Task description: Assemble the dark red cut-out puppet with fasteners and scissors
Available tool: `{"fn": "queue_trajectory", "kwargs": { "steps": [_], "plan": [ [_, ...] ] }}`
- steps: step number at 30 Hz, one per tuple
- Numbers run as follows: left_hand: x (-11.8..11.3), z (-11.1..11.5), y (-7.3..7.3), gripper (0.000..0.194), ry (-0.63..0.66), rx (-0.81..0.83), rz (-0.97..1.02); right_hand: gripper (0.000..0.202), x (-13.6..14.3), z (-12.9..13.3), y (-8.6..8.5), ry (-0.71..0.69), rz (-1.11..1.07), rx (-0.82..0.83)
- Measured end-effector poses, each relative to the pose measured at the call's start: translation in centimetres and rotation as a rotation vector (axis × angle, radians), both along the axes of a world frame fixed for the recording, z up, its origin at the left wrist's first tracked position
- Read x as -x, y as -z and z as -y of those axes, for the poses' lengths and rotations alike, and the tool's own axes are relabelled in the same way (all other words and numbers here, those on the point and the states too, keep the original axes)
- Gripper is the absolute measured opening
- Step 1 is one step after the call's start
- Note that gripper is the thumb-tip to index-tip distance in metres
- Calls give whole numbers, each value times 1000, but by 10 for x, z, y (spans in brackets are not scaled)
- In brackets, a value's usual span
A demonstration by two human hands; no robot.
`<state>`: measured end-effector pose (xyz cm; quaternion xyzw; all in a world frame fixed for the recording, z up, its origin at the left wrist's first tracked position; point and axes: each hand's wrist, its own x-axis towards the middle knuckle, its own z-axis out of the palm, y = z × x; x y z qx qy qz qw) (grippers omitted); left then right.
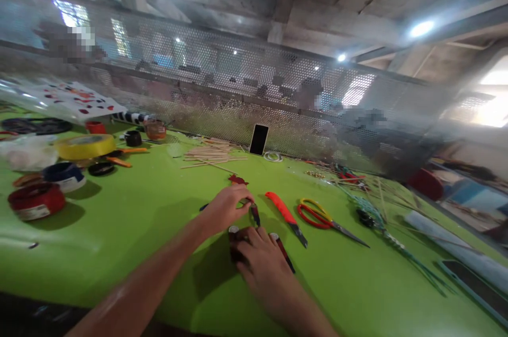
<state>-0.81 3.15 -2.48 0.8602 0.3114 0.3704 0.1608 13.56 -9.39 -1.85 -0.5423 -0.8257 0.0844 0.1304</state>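
My left hand (225,208) reaches over the green table (130,220) and pinches a small dark tool (255,215) at its top. Below it, my right hand (260,260) lies flat, fingers pressing on a small dark object (235,239) that is mostly hidden under them. A thin dark stick with a red band (282,249) pokes out beside my right fingers. Just to the right lie an orange-handled utility knife (286,216) and scissors with red and yellow handles (323,218). A small red shape (238,180) sits just beyond my left hand.
Rolls of tape, red (36,200), blue (64,175) and yellow (84,145), stand at the left. A bundle of wooden sticks (212,154) and a phone (259,139) leaning on the perforated metal screen (238,88) are at the back. Green stems and wire (381,226) lie right.
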Motion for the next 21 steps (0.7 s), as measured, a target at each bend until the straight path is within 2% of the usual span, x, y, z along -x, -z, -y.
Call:
{"fn": "queue_trajectory", "kwargs": {
  "steps": [3, 6, 9, 11, 13, 15, 18, 21],
  "plan": [
    [0, 7, -4, 11, -7, 9, -30, 34, -24, 10, 6, -52, -139, -75],
    [2, 19, -4, 11, -33, 9, -60, 24, -36, 20, 27, -2, -165, -184],
    [12, 42, 7, 12, -61, 6, -81, 36, -35, 31, 47, 20, -120, -309],
    [21, 62, 19, 15, -83, 2, -75, 38, -33, 36, 55, 0, -101, -463],
    [28, 82, 29, 16, -104, -39, -1, 35, -34, 40, 59, -45, -106, -623],
    [32, 101, 33, 18, -185, -78, 84, 24, -35, 42, 61, -91, -123, -699],
    [30, 119, 29, 21, -190, -104, 163, 30, -34, 44, 65, -124, -177, -747],
    [25, 126, 22, 23, -137, -67, 195, 35, -31, 48, 76, -115, -281, -855]
  ]
}}
